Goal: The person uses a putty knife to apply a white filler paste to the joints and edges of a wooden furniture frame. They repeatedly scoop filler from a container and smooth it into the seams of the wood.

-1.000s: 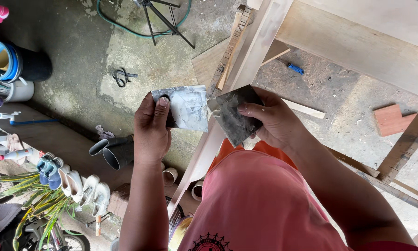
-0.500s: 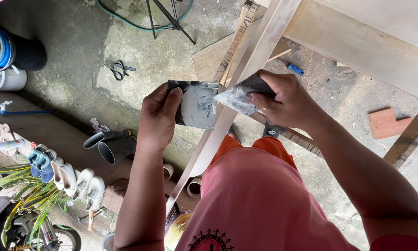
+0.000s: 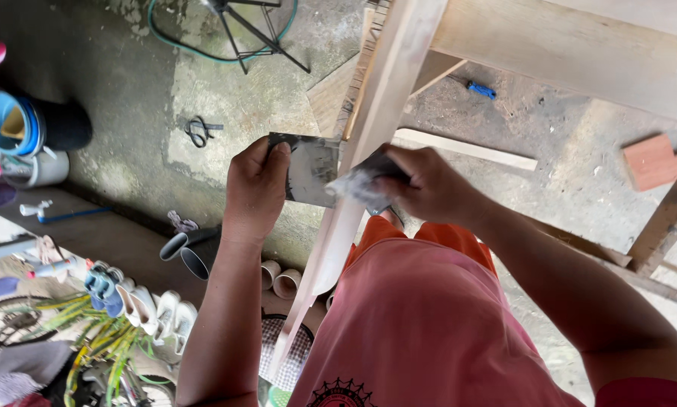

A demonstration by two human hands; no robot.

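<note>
My left hand (image 3: 254,188) grips a flat metal scraper plate (image 3: 312,169) smeared with pale grey paste, holding it just left of a long pale wooden board (image 3: 376,120) that runs diagonally through the view. My right hand (image 3: 429,185) grips a smaller dark putty knife (image 3: 365,177) loaded with whitish paste, its blade pressed on the board's face beside the plate. The two tools almost touch. My pink shirt (image 3: 421,324) fills the lower middle.
A wide timber beam (image 3: 564,53) crosses the top right. A thin wood strip (image 3: 474,149), a blue-handled tool (image 3: 481,90), a reddish block (image 3: 651,160), a tripod stand (image 3: 255,30), blue buckets (image 3: 14,124) and pipe fittings (image 3: 150,309) lie on the concrete floor.
Both hands have dropped lower in view and come closer together. The putty knife in my right hand has moved from beside the plate onto the board's face.
</note>
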